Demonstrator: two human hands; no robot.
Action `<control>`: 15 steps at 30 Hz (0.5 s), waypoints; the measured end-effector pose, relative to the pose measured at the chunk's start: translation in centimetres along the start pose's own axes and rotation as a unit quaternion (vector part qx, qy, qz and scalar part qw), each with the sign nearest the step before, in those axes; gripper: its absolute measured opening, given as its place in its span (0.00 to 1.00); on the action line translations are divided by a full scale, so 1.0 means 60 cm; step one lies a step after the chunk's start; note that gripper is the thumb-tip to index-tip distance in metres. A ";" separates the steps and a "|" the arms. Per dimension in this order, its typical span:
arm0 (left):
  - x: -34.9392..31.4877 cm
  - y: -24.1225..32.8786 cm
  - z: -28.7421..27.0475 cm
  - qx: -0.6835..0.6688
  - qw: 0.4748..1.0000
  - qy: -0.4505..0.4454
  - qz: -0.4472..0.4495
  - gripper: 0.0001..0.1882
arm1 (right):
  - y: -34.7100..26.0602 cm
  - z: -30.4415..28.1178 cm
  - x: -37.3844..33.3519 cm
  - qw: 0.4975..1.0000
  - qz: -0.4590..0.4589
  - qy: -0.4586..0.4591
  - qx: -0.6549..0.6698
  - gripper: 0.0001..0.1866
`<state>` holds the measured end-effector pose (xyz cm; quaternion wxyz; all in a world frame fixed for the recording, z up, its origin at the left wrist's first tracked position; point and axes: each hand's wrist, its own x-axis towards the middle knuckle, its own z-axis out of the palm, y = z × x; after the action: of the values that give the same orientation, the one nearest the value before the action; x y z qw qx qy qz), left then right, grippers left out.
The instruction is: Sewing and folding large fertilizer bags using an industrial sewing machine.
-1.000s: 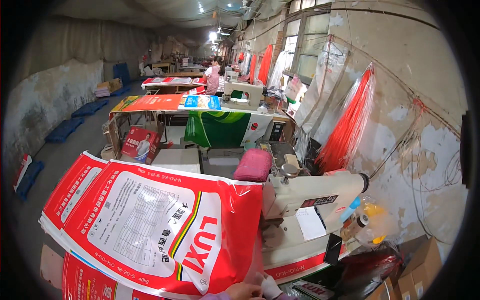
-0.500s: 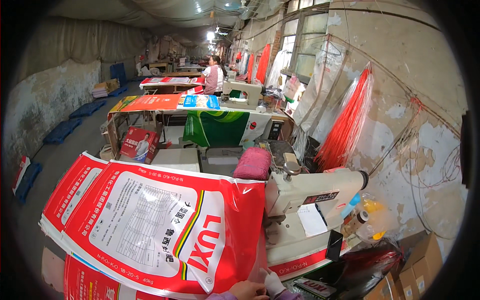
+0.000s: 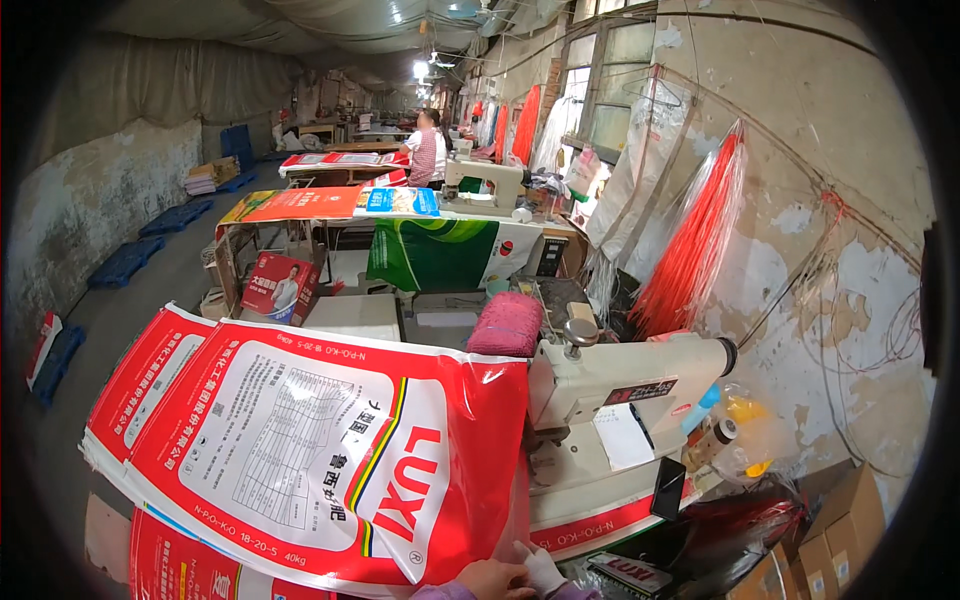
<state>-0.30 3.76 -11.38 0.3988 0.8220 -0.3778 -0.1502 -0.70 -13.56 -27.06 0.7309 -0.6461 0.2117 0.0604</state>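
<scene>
Both hands meet low: left hand (image 3: 492,580) and gloved right hand (image 3: 540,567) pinch the red sack (image 3: 330,450); keep its edge square to the sewing machine (image 3: 620,400).

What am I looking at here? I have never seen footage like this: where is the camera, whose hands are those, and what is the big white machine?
The camera sits on a person's head and looks forward and down through a very wide lens, so straight edges bend near the rim. The two hands at the bottom edge belong to that person. The left hand is bare; the right hand seems to wear a pale glove, and both pinch the lower corner of a big red and white printed sack. Their grip is mostly cut off by the frame. The sack lies on top of more sacks of the same kind. The white machine to the right is an industrial sewing machine, with a pink cushion-like bundle behind it. Further back, another person works at a similar bench.
</scene>
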 end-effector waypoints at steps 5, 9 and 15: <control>0.002 -0.005 0.005 0.009 1.000 0.001 0.005 0.17 | 0.021 -0.004 0.012 0.999 -0.005 -0.023 0.029 0.20; 0.001 -0.004 0.006 0.024 1.000 0.001 0.004 0.17 | 0.032 -0.004 0.014 0.997 0.011 -0.040 0.062 0.19; 0.003 -0.007 0.013 0.040 0.999 -0.010 0.000 0.17 | 0.056 -0.005 0.014 0.995 0.005 -0.041 0.092 0.19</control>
<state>-0.37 3.37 -12.18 0.3620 0.8357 -0.3875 -0.1433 -1.24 -13.46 -30.51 0.7950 -0.5719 0.1894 0.0709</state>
